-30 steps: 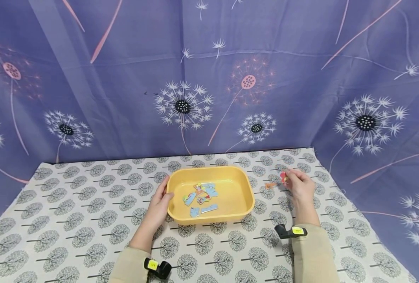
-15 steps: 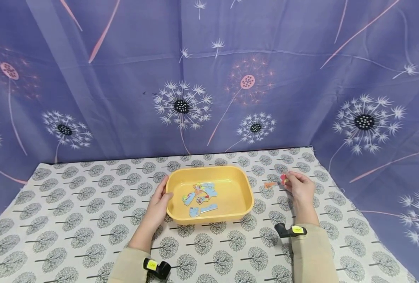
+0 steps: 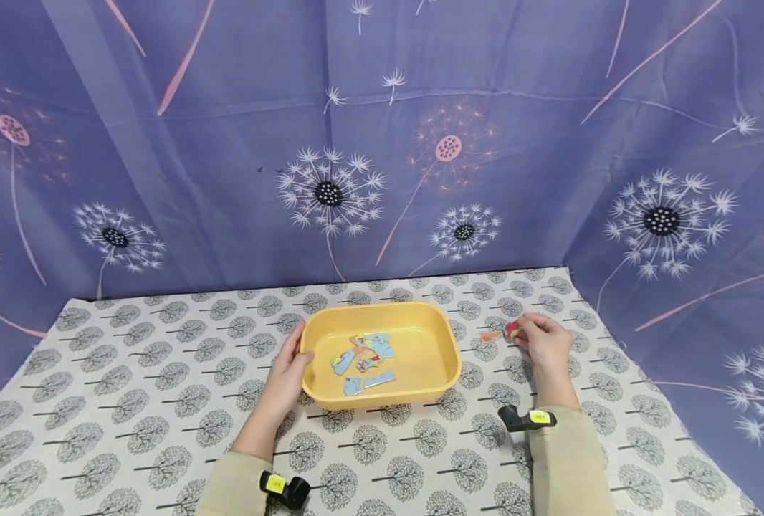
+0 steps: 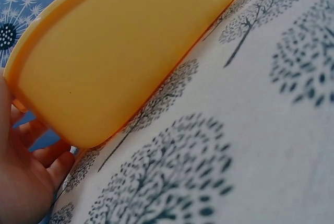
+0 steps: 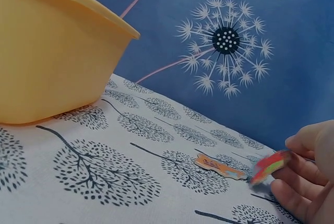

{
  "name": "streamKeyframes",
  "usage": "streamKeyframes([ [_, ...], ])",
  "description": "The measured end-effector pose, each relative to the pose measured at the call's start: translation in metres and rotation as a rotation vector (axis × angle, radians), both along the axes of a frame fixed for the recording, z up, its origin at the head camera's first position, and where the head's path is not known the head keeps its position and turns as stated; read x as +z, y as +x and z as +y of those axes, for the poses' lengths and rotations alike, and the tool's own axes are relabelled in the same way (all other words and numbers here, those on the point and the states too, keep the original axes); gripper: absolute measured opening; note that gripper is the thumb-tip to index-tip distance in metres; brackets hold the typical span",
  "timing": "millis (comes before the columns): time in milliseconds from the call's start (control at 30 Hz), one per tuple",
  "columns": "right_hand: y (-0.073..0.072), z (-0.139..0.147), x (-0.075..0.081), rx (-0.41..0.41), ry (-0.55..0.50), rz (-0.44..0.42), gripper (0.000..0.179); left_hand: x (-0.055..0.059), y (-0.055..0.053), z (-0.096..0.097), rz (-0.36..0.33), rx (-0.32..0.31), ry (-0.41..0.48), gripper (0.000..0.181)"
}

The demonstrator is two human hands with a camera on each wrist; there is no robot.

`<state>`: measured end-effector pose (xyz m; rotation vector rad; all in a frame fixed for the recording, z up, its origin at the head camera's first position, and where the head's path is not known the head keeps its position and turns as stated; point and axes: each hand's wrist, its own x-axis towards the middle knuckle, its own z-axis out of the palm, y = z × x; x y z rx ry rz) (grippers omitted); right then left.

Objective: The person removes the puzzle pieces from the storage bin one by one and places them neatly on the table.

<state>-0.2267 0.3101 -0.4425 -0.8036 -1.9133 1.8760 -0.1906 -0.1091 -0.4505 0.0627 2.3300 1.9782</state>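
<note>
My left hand (image 3: 287, 376) holds a yellow plastic tub (image 3: 430, 362) by its left end, thumb over the rim and fingers along the outside. Inside the tub lie several flat, printed puzzle pieces (image 3: 379, 380), mostly pale blue with some orange, red and yellow. To the right of the tub, my right hand (image 3: 547, 345) pinches a red puzzle piece (image 5: 270, 164) with a green-yellow patch between thumb and fingers. It is tilted, with its lower edge close over the cloth. Just left of it, an orange puzzle piece (image 5: 219, 166) lies flat on the cloth.
A white cloth with grey tree prints (image 3: 163, 430) covers the table. Behind it and at the right side hangs a purple-blue curtain (image 3: 227, 179) with dandelion prints. Each sleeve carries a black wrist camera (image 3: 284, 490).
My right hand has turned the red puzzle piece and brought it slightly left, closer to the orange piece. The left hand keeps its hold, and the tub stays in place.
</note>
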Motion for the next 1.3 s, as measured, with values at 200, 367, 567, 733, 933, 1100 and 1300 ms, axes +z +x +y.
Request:
streamKeyframes([
  [200,0.0,-0.0004,0.0004,0.009,0.055,-0.041,0.031,-0.001,-0.0003,-0.0004,0.003,-0.001,0.006,0.062],
  [367,0.0006,-0.0002,0.0002,0.012,0.071,-0.043,0.028,-0.0022,-0.0007,-0.0006,0.002,-0.003,0.003,0.062],
  [567,0.0008,-0.0006,-0.0033,0.006,0.144,-0.059,0.03,-0.0027,-0.0009,-0.0008,0.001,-0.002,0.0,0.062],
  [733,0.0018,-0.0016,-0.0032,0.016,0.119,-0.031,0.03,-0.0027,-0.0016,-0.0009,0.004,-0.004,0.003,0.062],
  [933,0.0015,-0.0028,-0.0035,0.053,0.137,-0.085,0.035,-0.0027,-0.0021,-0.0014,0.003,-0.004,-0.008,0.062],
  [1100,-0.0001,-0.0018,-0.0042,0.073,0.147,-0.12,0.037,-0.0021,-0.0014,-0.0016,0.002,-0.009,0.002,0.062],
  [1300,0.0027,-0.0009,0.0004,0.059,0.115,-0.13,0.039,-0.0011,-0.0006,-0.0014,0.006,-0.015,0.003,0.062],
])
